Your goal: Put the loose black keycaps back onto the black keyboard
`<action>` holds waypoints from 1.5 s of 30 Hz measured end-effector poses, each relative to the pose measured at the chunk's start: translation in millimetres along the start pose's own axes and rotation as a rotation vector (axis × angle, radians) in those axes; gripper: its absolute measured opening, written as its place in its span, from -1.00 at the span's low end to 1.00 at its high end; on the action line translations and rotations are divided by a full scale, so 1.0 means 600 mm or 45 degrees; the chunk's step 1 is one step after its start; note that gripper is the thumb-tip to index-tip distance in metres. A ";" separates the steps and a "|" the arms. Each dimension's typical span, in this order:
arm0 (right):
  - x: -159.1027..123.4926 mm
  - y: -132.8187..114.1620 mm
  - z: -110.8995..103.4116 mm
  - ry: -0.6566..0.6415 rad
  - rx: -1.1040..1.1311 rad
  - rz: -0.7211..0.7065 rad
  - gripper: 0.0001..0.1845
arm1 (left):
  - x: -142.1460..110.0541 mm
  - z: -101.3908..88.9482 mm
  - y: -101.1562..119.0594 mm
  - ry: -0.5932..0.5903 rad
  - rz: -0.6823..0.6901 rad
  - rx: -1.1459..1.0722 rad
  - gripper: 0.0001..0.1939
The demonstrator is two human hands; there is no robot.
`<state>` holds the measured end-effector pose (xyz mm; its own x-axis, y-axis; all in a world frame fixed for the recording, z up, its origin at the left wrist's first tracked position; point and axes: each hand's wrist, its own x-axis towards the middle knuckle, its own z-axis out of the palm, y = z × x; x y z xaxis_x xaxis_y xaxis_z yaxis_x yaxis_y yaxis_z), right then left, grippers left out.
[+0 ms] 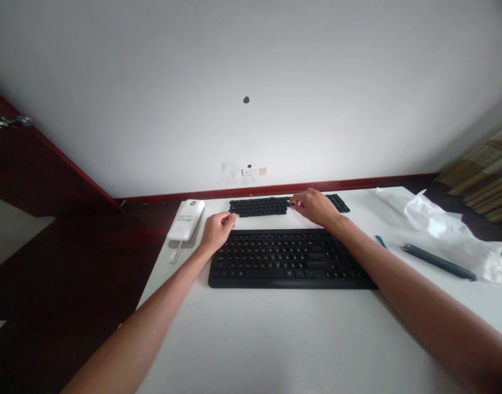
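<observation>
A black keyboard (271, 283) lies flat across the white table, with many of its key places showing pale centres. Behind it, black keycaps (259, 207) are laid out in close rows. My right hand (314, 207) reaches over the keyboard to these rows, fingertips pinched at a small black keycap near their middle. My left hand (218, 231) rests by the keyboard's back left corner, its fingers curled and pressed together. Whatever it may hold is hidden.
A white power bank (186, 220) with a short cable lies left. On the right are a dark pen-shaped tool (438, 261), a small blue item (381, 241) partly behind my right arm, and crumpled white plastic (435, 219). The wall stands behind the table (251, 339).
</observation>
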<state>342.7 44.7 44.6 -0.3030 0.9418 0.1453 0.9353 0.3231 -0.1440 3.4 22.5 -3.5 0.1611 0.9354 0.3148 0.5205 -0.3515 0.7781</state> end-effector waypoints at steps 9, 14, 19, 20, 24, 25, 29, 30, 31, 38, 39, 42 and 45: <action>0.005 0.009 0.009 -0.017 -0.006 -0.035 -0.67 | 0.000 0.000 -0.001 -0.005 -0.005 -0.004 -0.55; 0.003 0.007 0.014 -0.022 -0.006 -0.058 -0.72 | 0.000 0.000 -0.001 -0.006 -0.014 0.001 -0.54; 0.002 0.006 0.011 0.008 -0.022 -0.102 -0.73 | 0.000 0.001 -0.003 -0.001 -0.026 -0.017 -0.54; 0.002 0.006 0.009 0.016 -0.030 -0.112 -0.73 | 0.000 0.001 -0.004 0.000 -0.028 -0.019 -0.54; 0.002 0.011 0.003 0.042 -0.062 -0.121 -0.69 | 0.000 0.002 -0.005 -0.002 -0.022 -0.016 -0.54; 0.001 0.013 0.002 0.044 -0.069 -0.117 -0.67 | 0.000 0.001 -0.005 -0.004 -0.018 -0.016 -0.54; 0.000 0.016 0.005 0.017 -0.084 -0.111 -0.56 | 0.000 0.001 -0.004 -0.004 -0.015 -0.019 -0.53; 0.000 0.016 0.006 0.008 -0.087 -0.111 -0.55 | 0.000 0.001 -0.004 -0.004 -0.015 -0.018 -0.54; 0.000 0.016 0.008 0.002 -0.090 -0.112 -0.55 | 0.000 0.001 -0.004 -0.004 -0.013 -0.018 -0.54; 0.003 0.011 0.005 -0.014 -0.100 -0.126 -0.68 | 0.000 0.001 -0.005 -0.006 -0.010 -0.011 -0.53; 0.003 0.010 0.004 -0.015 -0.098 -0.124 -0.68 | 0.000 0.001 -0.005 -0.006 -0.008 -0.011 -0.53; 0.002 0.005 -0.002 -0.028 -0.089 -0.115 -0.69 | 0.001 0.001 -0.005 -0.004 -0.005 -0.012 -0.54; -0.002 -0.003 -0.010 -0.065 -0.086 -0.093 -0.70 | 0.001 0.001 -0.005 -0.004 -0.003 -0.010 -0.54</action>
<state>342.6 42.5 50.5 -0.3780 0.9202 0.1023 0.9201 0.3856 -0.0686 2.4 24.1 -6.0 0.1622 0.9364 0.3111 0.5144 -0.3493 0.7832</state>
